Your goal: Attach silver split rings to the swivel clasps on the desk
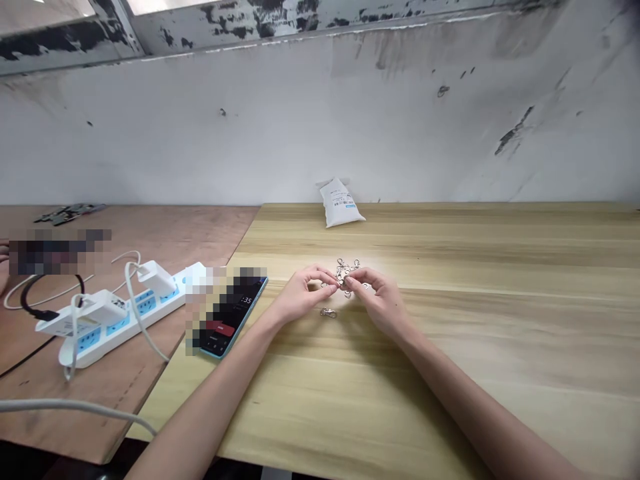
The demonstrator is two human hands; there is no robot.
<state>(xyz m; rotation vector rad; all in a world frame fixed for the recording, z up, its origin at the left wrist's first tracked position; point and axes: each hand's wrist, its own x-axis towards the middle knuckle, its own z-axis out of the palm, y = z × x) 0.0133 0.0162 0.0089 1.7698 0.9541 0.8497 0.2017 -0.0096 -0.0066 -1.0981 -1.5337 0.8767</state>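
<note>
Our left hand (303, 295) and right hand (379, 302) held a bunch of small metal clasps (346, 273) up between them, the fingers pinched together on it, and one loose clasp (328, 313) lay just below. Under them was a light wooden table (450, 400), with a white bag (341, 203) against a stained white wall (320, 120), and a phone (240, 313) near a power strip (115, 320) on a brown board (150, 227).

**Power strip on plywood, phone on the worktop**

A white power strip (117, 327) with blue sockets lies on a brown plywood board (150, 233), two white chargers (155, 279) plugged in and a black cable (35, 300) looping beside it. A partly blurred phone (235, 313) lies at the edge of the pale wooden worktop (500, 347). A white sachet (340, 203) leans against the scuffed white wall (320, 120), and dark flat pieces (70, 213) sit at the plywood's far end.
</note>
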